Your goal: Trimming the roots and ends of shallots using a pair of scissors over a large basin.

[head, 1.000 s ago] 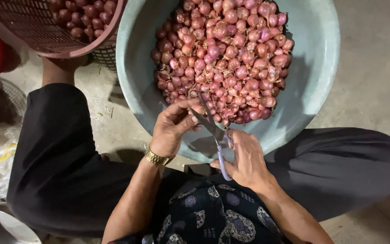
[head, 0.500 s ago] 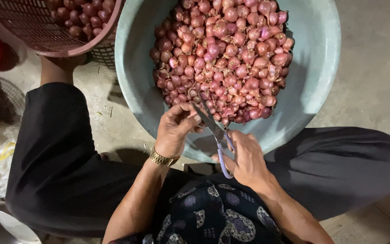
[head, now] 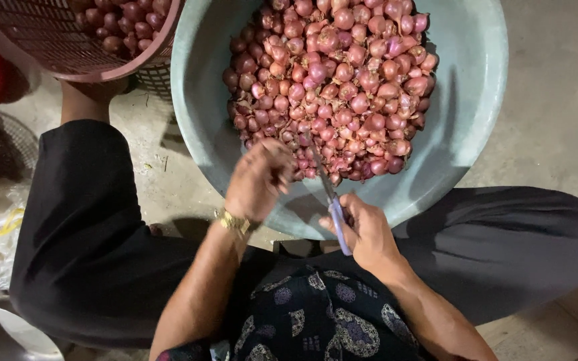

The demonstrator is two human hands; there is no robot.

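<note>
Concrete floor (head: pixel 556 100) | left hand (head: pixel 259 177) pinched a shallot, blurred | right hand (head: pixel 366 230) gripped scissors (head: pixel 326 190) over basin (head: pixel 469 107) | best snip close, fingers clear of blades

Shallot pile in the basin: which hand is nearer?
Left. The left hand reaches over the basin rim, fingers at the shallot pile edge. The right hand stays back at the near rim, gripping scissors that point toward the pile.
</note>
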